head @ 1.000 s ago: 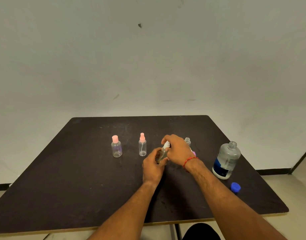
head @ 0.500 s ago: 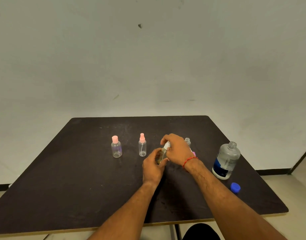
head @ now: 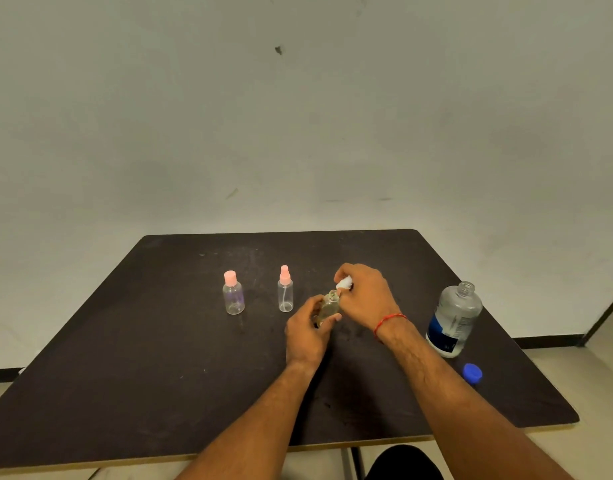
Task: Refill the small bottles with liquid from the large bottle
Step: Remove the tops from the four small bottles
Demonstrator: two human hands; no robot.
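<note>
The left hand (head: 307, 332) grasps a small clear plastic bottle (head: 328, 307) with its neck open. The right hand (head: 365, 294) pinches a white cap (head: 344, 283) just above it, over the dark table (head: 125, 358).

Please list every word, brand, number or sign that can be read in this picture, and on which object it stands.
No text here can be read.
Large bottle: its blue and white label carries lines of print, too small and blurred to read.
The two pink-capped small bottles, the small bottle held in the left hand and the blue cap: no print visible.
</note>
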